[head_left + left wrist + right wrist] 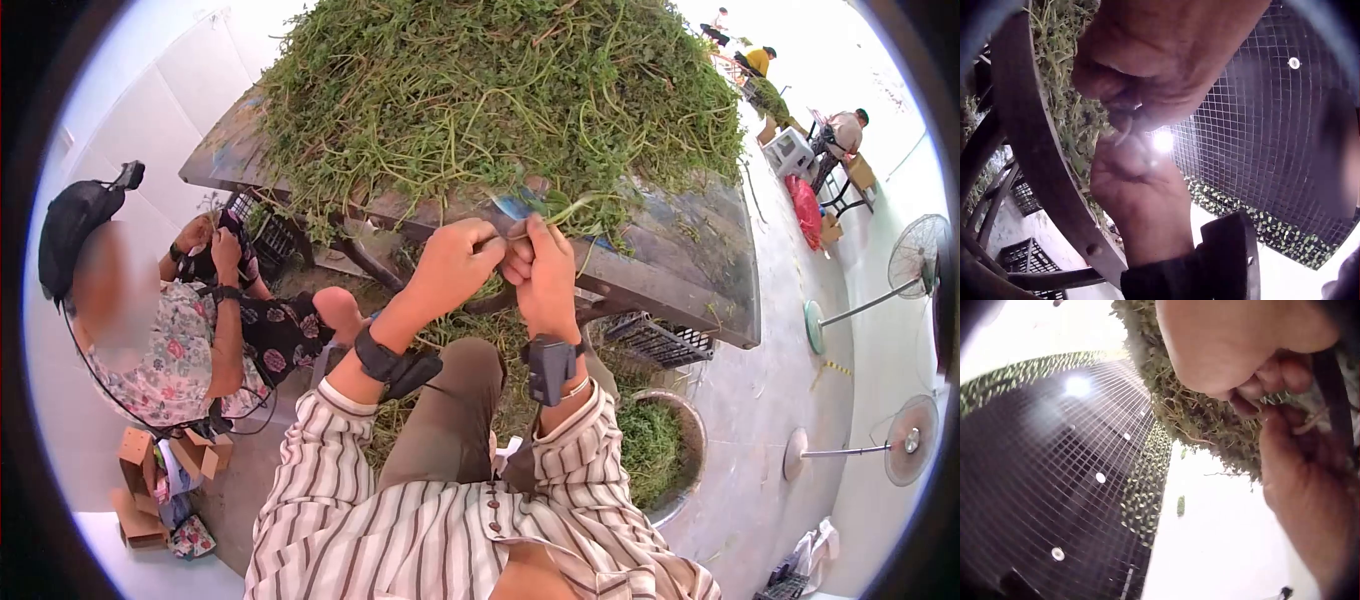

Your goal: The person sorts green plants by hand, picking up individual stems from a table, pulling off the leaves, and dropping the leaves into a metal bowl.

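Above the table's near edge in the head view, the left hand (455, 262) and right hand (545, 275) meet, fingertips close together. The right hand pinches a green stem (572, 209) whose leafy end points away over the table (665, 265). Curled fingers of the left hand touch or nearly touch the right fingertips; a thin pale piece (1124, 134) shows between the hands in the left wrist view. Behind them rises a large heap of green plants (520, 90). In the right wrist view the fingers largely hide what lies between them.
At the left sits a person in a floral shirt (170, 345), hands raised. A round tub (690, 440) of greens and black crates (660, 338) stand low by the table. Cardboard boxes (140, 470) lie lower left; fans (912, 440) and more people (848, 130) are at the right.
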{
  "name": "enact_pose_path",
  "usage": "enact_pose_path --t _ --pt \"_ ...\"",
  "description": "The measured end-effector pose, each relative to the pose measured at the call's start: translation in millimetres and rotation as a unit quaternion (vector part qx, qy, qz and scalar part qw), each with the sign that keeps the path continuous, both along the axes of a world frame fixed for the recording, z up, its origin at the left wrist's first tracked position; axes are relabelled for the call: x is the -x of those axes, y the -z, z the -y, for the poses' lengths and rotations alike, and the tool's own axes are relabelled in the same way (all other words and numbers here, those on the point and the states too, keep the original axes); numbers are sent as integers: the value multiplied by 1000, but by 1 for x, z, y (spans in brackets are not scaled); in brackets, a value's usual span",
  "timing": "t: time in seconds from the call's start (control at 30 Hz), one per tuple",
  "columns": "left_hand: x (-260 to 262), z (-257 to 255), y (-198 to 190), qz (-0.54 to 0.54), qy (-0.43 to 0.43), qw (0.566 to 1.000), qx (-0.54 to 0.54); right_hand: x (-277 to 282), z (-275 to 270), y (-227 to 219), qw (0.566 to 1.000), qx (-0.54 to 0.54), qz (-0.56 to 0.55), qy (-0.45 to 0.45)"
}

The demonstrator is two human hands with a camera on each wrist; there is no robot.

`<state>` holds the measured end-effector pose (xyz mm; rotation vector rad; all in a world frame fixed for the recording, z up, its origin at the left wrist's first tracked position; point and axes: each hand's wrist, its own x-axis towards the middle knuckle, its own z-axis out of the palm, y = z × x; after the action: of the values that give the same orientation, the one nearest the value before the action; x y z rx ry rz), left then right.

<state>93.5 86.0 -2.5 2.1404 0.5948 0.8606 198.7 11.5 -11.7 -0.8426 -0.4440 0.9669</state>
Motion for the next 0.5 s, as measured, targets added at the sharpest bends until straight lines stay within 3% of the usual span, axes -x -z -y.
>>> enact_pose_path --t 0.13,0.2,0.27,0.4,0.47,0.5 --pt "10 -1 0 -5 -18 999 -33 2 1 -1 998 -7 -56 -33" --pt "27 -21 14 -19 -183 976 -117 1 5 -6 990 -103 -67 -74" --pt "61 -46 17 -38 -226 973 -21 -12 12 -19 990 -110 -54 -75" --pt "90 -35 5 -110 -167 975 96 -20 14 -12 990 -123 -50 -40" --pt "85 -35 26 -123 -146 981 -46 -18 10 -9 995 -88 -33 -30" --pt "81 -40 30 -109 -145 983 -37 -15 10 -8 996 -82 -36 -32"
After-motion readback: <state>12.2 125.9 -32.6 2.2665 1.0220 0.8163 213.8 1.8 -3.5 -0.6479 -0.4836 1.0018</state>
